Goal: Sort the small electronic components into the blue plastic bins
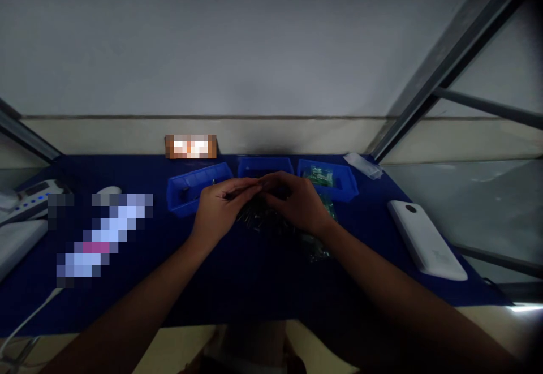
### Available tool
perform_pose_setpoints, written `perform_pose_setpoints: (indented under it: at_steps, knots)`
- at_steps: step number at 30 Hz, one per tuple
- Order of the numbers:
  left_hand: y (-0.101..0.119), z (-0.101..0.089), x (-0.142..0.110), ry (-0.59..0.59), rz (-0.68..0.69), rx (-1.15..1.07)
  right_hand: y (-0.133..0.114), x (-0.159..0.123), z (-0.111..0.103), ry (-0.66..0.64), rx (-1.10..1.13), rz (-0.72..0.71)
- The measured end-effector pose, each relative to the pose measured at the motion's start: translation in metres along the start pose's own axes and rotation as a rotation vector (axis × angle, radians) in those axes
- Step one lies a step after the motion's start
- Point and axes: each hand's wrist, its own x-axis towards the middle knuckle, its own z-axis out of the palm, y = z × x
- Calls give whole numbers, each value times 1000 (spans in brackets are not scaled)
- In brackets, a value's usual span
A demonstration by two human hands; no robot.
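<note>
My left hand [224, 198] and my right hand [294, 198] meet above the middle of the blue table, fingertips pinched together. Whatever lies between the fingers is too small and dark to make out. Below them is a loose pile of small, thin metal pieces [258, 218]. Just beyond my hands stand a left blue bin [199, 179] with a few dark bits inside, a middle blue bin [265, 164] partly hidden by my fingers, and a right blue bin [350, 184] holding green-tinted plastic packets [319, 176]. Another clear bag [314, 248] lies near my right wrist.
At right lies a white oblong device [426, 241]; a clear plastic bag [363, 166] rests at the back right corner. A blurred-out phone-like screen [106, 238] with a white cable, a power strip [34, 201] and a white rounded object [108, 194] occupy the left. Metal frame bars [449, 63] flank the table.
</note>
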Motion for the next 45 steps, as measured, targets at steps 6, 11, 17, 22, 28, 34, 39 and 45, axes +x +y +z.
perform_pose_setpoints:
  at_steps: [6,11,17,22,28,34,39,45]
  knots:
    - [-5,2,0,-14,-31,-116,-3,0,1,-3,-32,-41]
    - [-5,0,-4,-93,-12,83,-2,2,-1,99,-79,-30]
    - [-5,2,-5,-125,23,61,1,2,0,82,-52,-17]
    - [-10,2,-3,-63,17,68,3,3,0,-4,-52,-45]
    - [-15,2,-1,-55,-13,-3,0,2,-2,56,-94,-109]
    - [-15,0,-2,-56,25,119,7,0,1,50,-182,-231]
    - [-15,2,-2,-18,44,36,13,-3,4,49,-249,-226]
    - [-11,1,-3,-10,44,159,11,-5,7,30,-232,-233]
